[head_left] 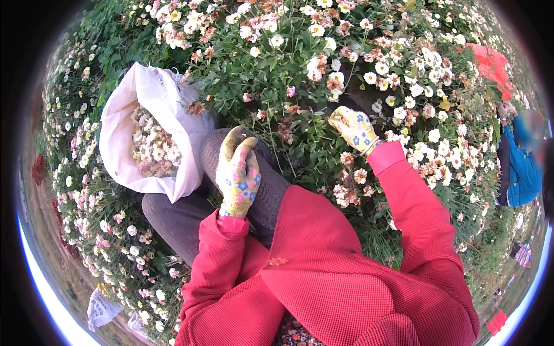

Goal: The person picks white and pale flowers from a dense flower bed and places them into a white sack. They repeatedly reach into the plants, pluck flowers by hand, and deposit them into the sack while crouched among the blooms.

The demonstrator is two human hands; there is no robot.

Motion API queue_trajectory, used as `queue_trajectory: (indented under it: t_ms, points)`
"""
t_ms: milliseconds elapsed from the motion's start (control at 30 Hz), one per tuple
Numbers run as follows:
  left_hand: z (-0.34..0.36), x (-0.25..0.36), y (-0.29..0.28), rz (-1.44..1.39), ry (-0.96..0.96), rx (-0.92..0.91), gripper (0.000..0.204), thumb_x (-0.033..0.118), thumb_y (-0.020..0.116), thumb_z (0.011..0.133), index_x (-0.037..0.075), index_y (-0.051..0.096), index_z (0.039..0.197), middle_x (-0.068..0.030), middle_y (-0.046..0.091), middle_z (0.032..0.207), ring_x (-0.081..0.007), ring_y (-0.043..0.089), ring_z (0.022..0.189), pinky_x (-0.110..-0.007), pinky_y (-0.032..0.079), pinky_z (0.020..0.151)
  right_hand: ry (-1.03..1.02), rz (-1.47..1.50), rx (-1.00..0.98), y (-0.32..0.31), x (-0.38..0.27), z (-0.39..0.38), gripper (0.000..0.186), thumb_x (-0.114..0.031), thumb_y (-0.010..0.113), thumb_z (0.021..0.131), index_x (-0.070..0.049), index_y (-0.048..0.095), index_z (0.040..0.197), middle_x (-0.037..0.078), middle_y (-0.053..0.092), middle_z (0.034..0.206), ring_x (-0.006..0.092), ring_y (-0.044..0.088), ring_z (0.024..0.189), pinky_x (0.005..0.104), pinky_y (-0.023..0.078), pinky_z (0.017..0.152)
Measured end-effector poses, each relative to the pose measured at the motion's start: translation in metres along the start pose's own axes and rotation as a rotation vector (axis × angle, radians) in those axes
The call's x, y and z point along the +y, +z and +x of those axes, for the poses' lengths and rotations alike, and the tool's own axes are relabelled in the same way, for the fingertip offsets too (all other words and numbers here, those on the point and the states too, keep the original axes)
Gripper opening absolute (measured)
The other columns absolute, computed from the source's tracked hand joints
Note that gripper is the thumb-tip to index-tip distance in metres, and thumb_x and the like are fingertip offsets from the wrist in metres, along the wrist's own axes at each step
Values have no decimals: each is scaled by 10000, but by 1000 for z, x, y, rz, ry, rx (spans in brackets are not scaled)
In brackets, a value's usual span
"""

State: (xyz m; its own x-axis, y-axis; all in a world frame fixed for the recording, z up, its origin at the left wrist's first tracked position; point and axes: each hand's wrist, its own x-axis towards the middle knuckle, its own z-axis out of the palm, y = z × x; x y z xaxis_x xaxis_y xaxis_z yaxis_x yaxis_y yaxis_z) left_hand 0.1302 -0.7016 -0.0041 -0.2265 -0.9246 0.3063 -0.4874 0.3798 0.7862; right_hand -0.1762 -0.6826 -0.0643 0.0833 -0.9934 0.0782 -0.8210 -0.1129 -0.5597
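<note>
Both my hands wear pale yellow gloves printed with blue flowers. Over my dark-trousered knee, my left hand (239, 179) is open, its slightly bent fingers apart and the fingertips stained. To its right, my right hand (353, 130) is closed among the blooms, beside some wilted brown-pink chrysanthemums (336, 83). Whatever those fingers hold, if anything, is hidden. A white woven sack (193, 135) stands with its mouth spread, left of my left hand. Picked white and pinkish flower heads (153, 144) lie inside it.
Dense white chrysanthemum plants (427, 86) surround me. At the far right, a person in a blue jacket (522, 164) is among the plants, near a red-orange bag or cloth (490, 66). Another white bag (103, 308) lies at the lower left.
</note>
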Motion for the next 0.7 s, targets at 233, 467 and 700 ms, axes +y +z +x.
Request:
queue_trajectory:
  t_ms: [233, 467, 700]
  points:
    - [7, 10, 8, -429, -515, 24, 276, -111, 572, 788, 18, 658, 1016, -125, 579, 1190, -242, 600, 1036, -288, 484, 869, 556, 236, 176, -60, 62, -14, 221, -207, 611, 876, -52, 647, 1030, 89, 669, 739, 167, 628, 581, 317, 501, 588]
    - [3, 3, 13, -297, -396, -23, 338, -105, 571, 813, 17, 618, 1124, -99, 585, 1128, -185, 599, 971, -246, 478, 835, 583, 164, -109, 50, 143, 45, 832, -151, 739, 747, -107, 296, 1450, 195, 593, 1208, 319, 591, 1100, 372, 468, 931]
    - [9, 11, 5, -175, -464, -93, 370, 20, 572, 850, 5, 537, 1218, -119, 623, 1076, -146, 591, 799, -227, 471, 672, 507, 259, -59, 34, 76, 96, 659, -193, 748, 735, -59, 473, 1319, 154, 631, 1168, 294, 611, 1051, 343, 480, 885]
